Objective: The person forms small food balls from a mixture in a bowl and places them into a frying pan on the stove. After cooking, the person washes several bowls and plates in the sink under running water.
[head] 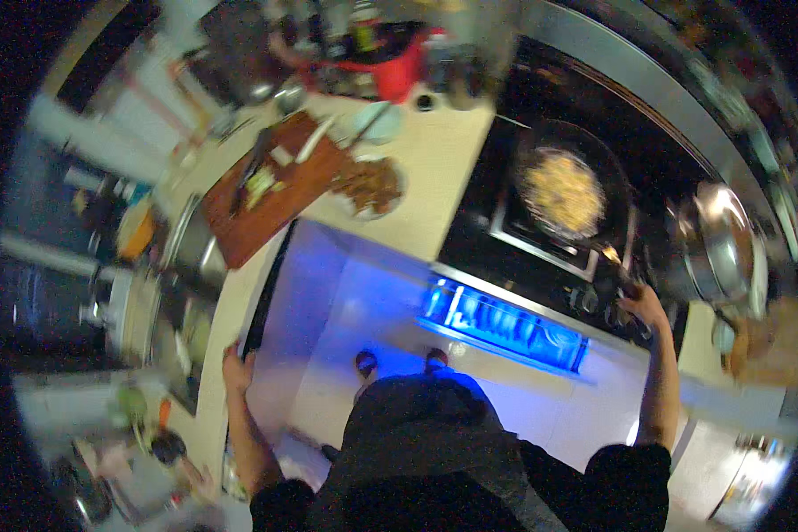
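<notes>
My right hand (644, 307) is closed around the dark handle (628, 286) of a wok (615, 166) at the front right of the black gas stove. Pale yellow food (564, 189), possibly egg or noodles, fills the wok's middle; blur hides its detail. My left hand (239, 372) is beside the edge of the cream countertop (216, 369), thumb apart from the fingers and nothing seen in it. Whether it touches the edge is unclear. On the counter ahead lie a brown cutting board (239, 229) with pale cut pieces and a plate of brown food (369, 186).
A pale green bowl (379, 123) with a dark utensil across it stands behind the plate. A red container (396, 70) and bottles sit farther back. At the right is a shiny metal pot (715, 246). A sink (203, 249) lies left; a blue-lit cabinet (505, 326) is below the stove.
</notes>
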`<state>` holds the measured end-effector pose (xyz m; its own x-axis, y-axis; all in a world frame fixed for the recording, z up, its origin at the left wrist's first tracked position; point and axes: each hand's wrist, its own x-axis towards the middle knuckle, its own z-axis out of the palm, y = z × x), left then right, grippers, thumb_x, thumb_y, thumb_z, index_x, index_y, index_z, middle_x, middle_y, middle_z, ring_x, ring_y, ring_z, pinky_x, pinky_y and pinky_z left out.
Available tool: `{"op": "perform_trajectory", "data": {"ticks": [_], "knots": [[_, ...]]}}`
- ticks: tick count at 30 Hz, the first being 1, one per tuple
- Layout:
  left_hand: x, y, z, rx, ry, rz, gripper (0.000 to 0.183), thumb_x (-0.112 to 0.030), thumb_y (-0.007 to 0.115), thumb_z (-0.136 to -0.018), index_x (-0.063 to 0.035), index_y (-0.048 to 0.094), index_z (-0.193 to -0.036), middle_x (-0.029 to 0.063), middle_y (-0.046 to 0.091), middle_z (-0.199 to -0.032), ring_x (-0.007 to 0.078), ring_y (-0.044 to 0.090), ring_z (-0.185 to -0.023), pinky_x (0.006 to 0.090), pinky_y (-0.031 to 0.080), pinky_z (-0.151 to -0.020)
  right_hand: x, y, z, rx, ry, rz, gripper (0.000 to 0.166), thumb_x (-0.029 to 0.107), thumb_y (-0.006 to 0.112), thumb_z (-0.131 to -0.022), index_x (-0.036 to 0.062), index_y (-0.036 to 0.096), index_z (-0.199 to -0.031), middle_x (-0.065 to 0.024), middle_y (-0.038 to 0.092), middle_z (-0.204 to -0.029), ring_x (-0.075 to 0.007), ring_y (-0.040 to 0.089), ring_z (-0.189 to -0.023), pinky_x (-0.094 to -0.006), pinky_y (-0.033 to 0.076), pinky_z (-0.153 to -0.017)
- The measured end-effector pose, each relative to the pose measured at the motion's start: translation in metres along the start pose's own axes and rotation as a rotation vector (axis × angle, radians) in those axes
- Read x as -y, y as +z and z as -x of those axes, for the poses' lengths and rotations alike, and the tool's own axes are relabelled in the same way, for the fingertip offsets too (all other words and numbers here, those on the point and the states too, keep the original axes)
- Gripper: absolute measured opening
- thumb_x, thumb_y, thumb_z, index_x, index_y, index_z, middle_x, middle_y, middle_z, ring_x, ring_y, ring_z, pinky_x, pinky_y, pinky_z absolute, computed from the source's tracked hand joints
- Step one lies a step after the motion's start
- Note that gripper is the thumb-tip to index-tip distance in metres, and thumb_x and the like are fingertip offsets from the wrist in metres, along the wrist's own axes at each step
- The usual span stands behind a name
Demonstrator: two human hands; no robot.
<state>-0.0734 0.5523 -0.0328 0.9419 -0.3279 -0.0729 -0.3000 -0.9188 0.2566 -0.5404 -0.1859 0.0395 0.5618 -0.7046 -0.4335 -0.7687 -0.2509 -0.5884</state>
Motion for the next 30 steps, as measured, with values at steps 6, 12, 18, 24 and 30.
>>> {"op": "perform_trajectory", "data": {"ticks": [6,12,18,24,30], "knots": [[0.036,-0.002,0.038,-0.005,-0.195,0.038,0.052,-0.025,0.065,-0.075,-0.0001,0.052,-0.118,0.0228,0.054,-0.113,0.0368,0.052,-0.106,0.0408,0.042,-0.091,-0.054,-0.006,-0.042,0.053,-0.207,0.185,0.017,0.013,0.063,-0.077,0.0032,0.058,-0.09,-0.0011,0.056,-0.071,-0.0113,0.05,-0.057,-0.0267,0.042,-0.055],[0.075,-0.029,0.077,-0.043,-0.388,0.003,0.043,-0.026,0.062,-0.078,-0.0065,0.055,-0.116,0.0193,0.056,-0.114,0.0344,0.054,-0.104,0.0412,0.044,-0.089,-0.049,-0.005,-0.047,-0.202,-0.316,0.328,0.028,0.019,0.059,-0.083,0.0009,0.056,-0.104,-0.01,0.059,-0.09,-0.0182,0.055,-0.077,-0.0296,0.042,-0.068],[0.192,-0.048,0.097,-0.318,-0.511,0.163,0.021,-0.023,0.057,-0.08,-0.0088,0.065,-0.094,0.0171,0.064,-0.087,0.0342,0.062,-0.081,0.0432,0.05,-0.071,0.115,0.055,0.013,-0.603,-0.387,0.32,0.04,0.021,0.058,-0.086,-0.0017,0.051,-0.118,-0.0177,0.058,-0.107,-0.0275,0.054,-0.098,-0.0341,0.041,-0.086],[0.33,-0.011,0.043,-0.312,-0.387,0.458,0.02,-0.022,0.055,-0.08,-0.0092,0.066,-0.09,0.0155,0.063,-0.084,0.0332,0.061,-0.083,0.0431,0.05,-0.072,0.25,0.239,0.021,-0.207,-0.585,0.214,0.05,0.021,0.062,-0.084,-0.0019,0.046,-0.126,-0.0211,0.051,-0.121,-0.0339,0.047,-0.114,-0.0382,0.038,-0.096],[0.366,0.089,-0.033,-0.037,-0.047,-0.155,0.027,-0.025,0.049,-0.083,-0.0074,0.066,-0.095,0.0132,0.062,-0.103,0.0273,0.057,-0.101,0.0421,0.049,-0.083,0.443,0.409,0.113,0.096,-0.609,0.401,0.053,0.01,0.069,-0.077,0.002,0.046,-0.124,-0.0176,0.047,-0.124,-0.032,0.046,-0.115,-0.0416,0.039,-0.095]]}}
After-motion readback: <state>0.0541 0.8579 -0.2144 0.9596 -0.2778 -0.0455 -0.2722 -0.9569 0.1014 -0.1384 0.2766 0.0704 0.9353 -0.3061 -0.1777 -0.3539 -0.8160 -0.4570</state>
